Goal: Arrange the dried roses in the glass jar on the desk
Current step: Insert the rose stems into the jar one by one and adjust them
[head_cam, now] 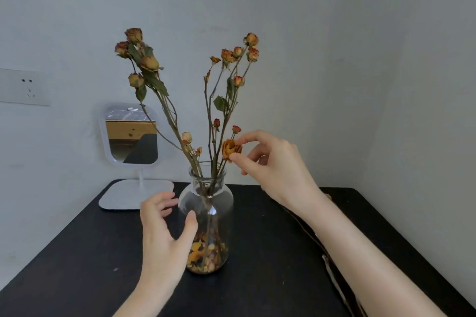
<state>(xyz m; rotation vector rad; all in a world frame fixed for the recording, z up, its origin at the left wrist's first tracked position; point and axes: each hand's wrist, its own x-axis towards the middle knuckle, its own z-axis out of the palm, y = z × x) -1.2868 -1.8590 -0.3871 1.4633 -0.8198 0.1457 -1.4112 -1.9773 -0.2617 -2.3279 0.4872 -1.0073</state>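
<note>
Left to right. A wall socket (24,87) sits on the wall past the left edge of the desk (77,252), and a white standing mirror (131,134) occupies the back-left corner. Our left hand (162,234) is spread open beside the glass jar (206,213), fingers behind it and thumb across its front. It holds nothing, and we cannot tell whether the thumb touches the glass. The jar stands upright near the middle of the desk with loose petals (203,255) in its bottom. The dried roses (149,63) stand in its neck in two fans, one leaning left and one nearly upright. Our right hand (273,170) pinches a low orange rose head (231,149) between thumb and forefinger just above the rim, the other fingers loosely curled. Judgement: the task is well along, with most stems in. What is left is to settle this bloom and add the loose stems (332,273) lying toward the right edge. Those are largely hidden under the right forearm and cut off at the front, so we cannot count them. Whether the pinched head's stem reaches into the jar is hard to make out.
</note>
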